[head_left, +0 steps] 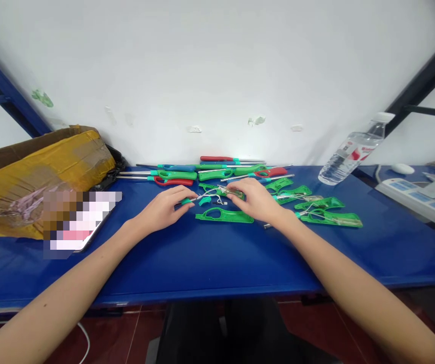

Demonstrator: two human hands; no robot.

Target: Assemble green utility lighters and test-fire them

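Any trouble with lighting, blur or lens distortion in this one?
Head view: bright, fairly even light on the white wall, dark beneath the blue table; head view: wide-angle stretch, the water bottle appearing to lean outward; head view: fine detail soft between left hand and right hand; head view: pixelation over most of the smartphone.

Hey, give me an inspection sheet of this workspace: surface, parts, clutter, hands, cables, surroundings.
Surface: blue tabletop, glossy.
Job's things: green casing half at centre; opened casings, right; long lighters along the back.
Clutter: taped box and phone, left; water bottle, right.
Hands: left hand pinches a teal piece; right hand holds a clear part.
Cables: white wires between the hands; white cable below table, left; power strip, right.
Surroundings: white wall with patches; reddish tiled floor.
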